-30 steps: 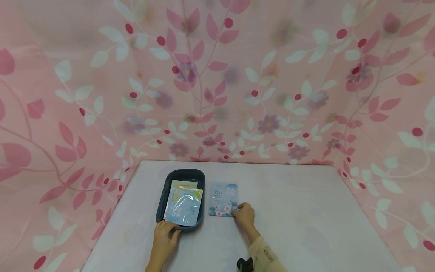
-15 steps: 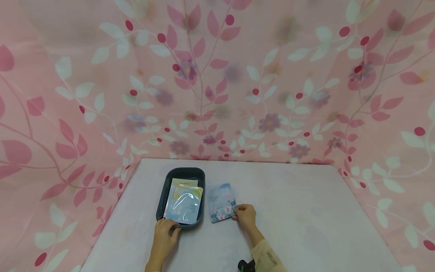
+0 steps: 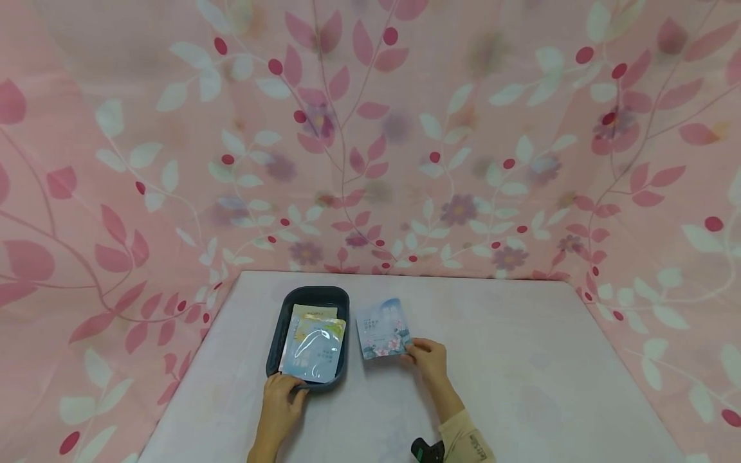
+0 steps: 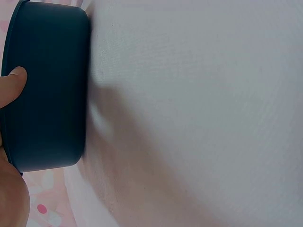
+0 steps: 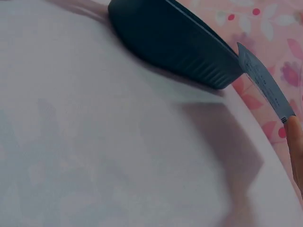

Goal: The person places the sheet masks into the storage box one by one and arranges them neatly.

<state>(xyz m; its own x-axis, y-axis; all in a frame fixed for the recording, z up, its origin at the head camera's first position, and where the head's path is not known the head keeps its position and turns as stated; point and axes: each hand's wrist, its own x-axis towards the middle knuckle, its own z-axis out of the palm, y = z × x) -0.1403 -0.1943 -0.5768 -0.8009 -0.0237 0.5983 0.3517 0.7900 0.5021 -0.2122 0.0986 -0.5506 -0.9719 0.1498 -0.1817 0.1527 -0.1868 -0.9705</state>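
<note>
A dark teal basin stands on the left of the table, holding several flat packets that overlap each other. My left hand grips its near rim, and in the left wrist view the thumb lies against the outer wall of the basin. My right hand pinches a light blue, flower-printed flat packet by its lower right corner, to the right of the basin. In the right wrist view that packet is raised off the table and slightly bent, its shadow on the cloth below.
A white cloth covers the table. Pink floral fabric hangs behind it and along both sides. A small black object shows beside the right sleeve.
The blue packet, flat on the table at first, has been lifted and tilted by my right hand, which has shifted slightly right. My left hand and the basin have stayed in place.
</note>
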